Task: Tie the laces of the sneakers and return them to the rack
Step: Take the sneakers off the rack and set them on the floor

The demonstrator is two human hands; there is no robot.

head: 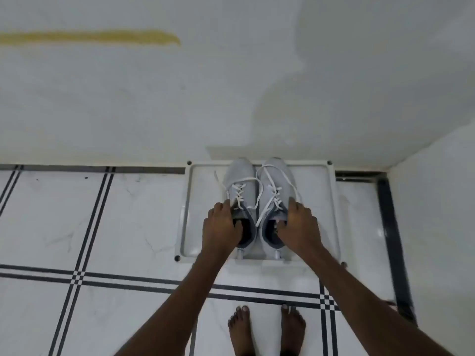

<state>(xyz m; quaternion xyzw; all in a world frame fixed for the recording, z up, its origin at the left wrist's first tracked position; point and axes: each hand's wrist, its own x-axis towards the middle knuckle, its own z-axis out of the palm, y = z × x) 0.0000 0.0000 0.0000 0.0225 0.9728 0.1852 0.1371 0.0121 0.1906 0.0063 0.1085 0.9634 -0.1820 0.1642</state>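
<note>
— At frame centre, what are your hands doing?
— My left hand [221,227] hooks fingers inside one sneaker [240,201]; my right hand [299,228] does likewise in the other sneaker [275,199], thumbs outside, probably for lifting.
— And the laces [259,199]?
— Untied, trailing loose. Both shoes sit side by side on the rack [331,214], against the wall.

Rack [331,201]: white tray-like top shelf with dark corner caps, set on the tiled floor [102,227] against the white wall [231,86]. Left sneaker [240,179] and right sneaker [276,176]: pale grey, side by side on the rack, toes toward the wall, white laces [259,199] loose and spilling over the uppers. Left hand [221,227]: gripping the left sneaker's collar, fingers inside the opening. Right hand [299,227]: gripping the right sneaker's collar likewise. Bare feet [267,330]: on the floor, near the rack's front edge. Yellow smear [90,37]: high on the wall, left.
</note>
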